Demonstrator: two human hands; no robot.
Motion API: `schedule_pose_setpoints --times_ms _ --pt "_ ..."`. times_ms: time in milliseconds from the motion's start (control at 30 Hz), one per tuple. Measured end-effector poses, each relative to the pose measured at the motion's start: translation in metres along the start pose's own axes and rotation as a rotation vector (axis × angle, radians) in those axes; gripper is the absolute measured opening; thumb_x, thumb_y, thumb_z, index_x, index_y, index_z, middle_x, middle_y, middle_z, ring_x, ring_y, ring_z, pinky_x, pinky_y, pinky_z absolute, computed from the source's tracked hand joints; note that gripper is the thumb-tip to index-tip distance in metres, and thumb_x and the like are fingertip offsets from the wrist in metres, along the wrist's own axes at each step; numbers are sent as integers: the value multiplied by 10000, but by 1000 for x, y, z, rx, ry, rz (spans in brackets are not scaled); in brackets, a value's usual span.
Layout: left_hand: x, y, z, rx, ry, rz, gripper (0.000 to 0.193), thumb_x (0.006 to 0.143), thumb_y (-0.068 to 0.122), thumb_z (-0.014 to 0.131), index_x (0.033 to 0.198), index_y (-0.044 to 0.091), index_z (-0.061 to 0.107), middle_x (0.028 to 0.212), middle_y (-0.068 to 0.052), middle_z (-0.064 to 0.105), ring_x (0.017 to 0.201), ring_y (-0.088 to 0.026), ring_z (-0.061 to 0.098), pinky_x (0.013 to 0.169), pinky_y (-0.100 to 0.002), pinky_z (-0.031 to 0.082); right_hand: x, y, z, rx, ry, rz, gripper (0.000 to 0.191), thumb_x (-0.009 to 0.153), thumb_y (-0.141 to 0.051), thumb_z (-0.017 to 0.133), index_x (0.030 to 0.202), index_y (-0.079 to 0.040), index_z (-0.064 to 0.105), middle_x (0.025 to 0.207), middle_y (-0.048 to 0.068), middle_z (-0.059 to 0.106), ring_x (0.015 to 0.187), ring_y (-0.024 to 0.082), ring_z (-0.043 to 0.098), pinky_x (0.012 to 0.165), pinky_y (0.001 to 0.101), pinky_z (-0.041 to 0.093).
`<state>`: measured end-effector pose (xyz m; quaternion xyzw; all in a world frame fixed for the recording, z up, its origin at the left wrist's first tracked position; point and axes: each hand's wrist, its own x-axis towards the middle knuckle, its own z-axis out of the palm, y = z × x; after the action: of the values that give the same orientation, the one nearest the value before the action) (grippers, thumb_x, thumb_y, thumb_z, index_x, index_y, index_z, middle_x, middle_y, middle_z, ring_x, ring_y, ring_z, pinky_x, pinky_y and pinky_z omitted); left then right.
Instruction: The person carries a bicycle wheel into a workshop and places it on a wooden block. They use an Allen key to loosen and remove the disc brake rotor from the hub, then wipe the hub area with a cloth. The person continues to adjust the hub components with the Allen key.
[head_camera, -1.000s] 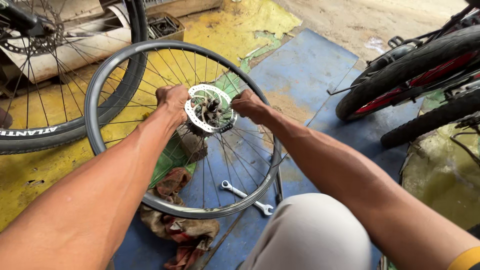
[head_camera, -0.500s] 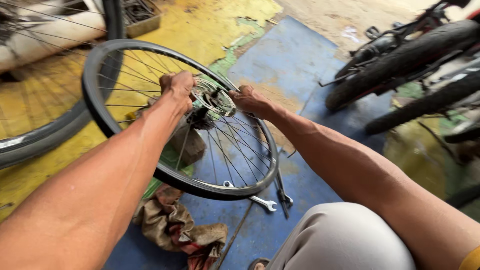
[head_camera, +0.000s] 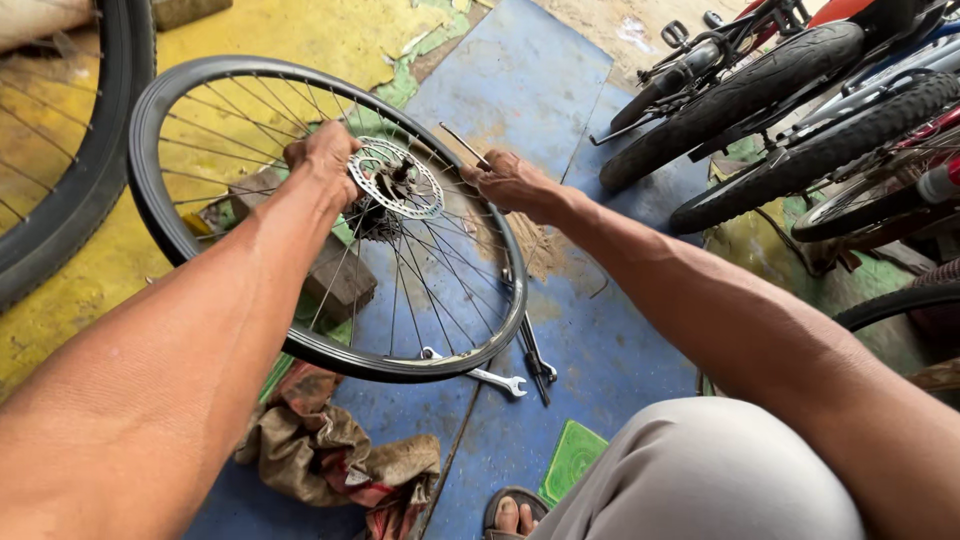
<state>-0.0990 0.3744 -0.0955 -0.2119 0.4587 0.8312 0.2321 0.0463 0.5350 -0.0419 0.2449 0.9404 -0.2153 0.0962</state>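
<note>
A spoked bicycle wheel (head_camera: 160, 215) with a black rim stands tilted on the floor in front of me. A silver disc rotor (head_camera: 397, 180) sits on its hub. My left hand (head_camera: 322, 160) grips the wheel at the hub, just left of the rotor. My right hand (head_camera: 512, 182) is closed at the right side of the wheel, close to the rim. A thin metal rod (head_camera: 462, 144) sticks out of this fist toward the upper left. Whether the right hand also touches the rim I cannot tell.
A wrench (head_camera: 496, 379) and a dark hand tool (head_camera: 536, 358) lie on the blue floor (head_camera: 520, 90) under the wheel. A dirty rag (head_camera: 335, 455), a wooden block (head_camera: 338, 278) and a green tile (head_camera: 570, 462) lie nearby. Parked bicycles (head_camera: 760, 90) crowd the right; a large tyre (head_camera: 95, 150) stands left.
My right hand has drawn away from the hub toward the rim, and the thin rod now shows in it. The wheel has shifted left and tilted. My left hand stays at the hub.
</note>
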Motion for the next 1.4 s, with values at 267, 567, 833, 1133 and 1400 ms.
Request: schedule_pose_setpoints --times_ms 267,567,833,1133,1400 --pt "15 -10 -37 82 -66 -106 58 757 -46 562 812 -30 553 761 -159 574 550 -254 615 418 -360 500 -2 -13 -5 -173 -141 76 971 822 -845 429 1154 61 538 816 189 660 767 256 700 629 467 573" --pt "15 -15 -36 350 -21 -8 198 722 39 682 693 73 489 685 -73 489 546 -186 456 490 -356 435 -3 -58 -29 -363 -288 241 1140 749 -912 382 1348 57 342 964 253 687 850 318 703 713 499 558" --pt "1 -16 -40 412 -125 60 87 716 86 676 725 22 617 707 -74 610 679 -225 584 616 -420 481 -9 -57 -23 -323 -298 177 947 813 -862 369 1252 -25 433 974 172 649 826 271 642 697 488 507" --pt "8 -36 -42 1015 -223 483 615 672 257 808 1188 -3 598 957 -125 672 894 -276 667 851 -416 566 32 27 -58 -323 -242 138 746 898 -733 462 1099 -26 591 890 121 689 672 202 569 549 395 470" --pt "15 -69 -38 1532 -59 510 849 718 357 840 1433 72 480 1465 -213 371 1321 -400 449 1082 -484 426 -5 206 63 101 -394 361 372 868 -403 805 810 -42 738 624 42 595 460 129 409 408 320 298"
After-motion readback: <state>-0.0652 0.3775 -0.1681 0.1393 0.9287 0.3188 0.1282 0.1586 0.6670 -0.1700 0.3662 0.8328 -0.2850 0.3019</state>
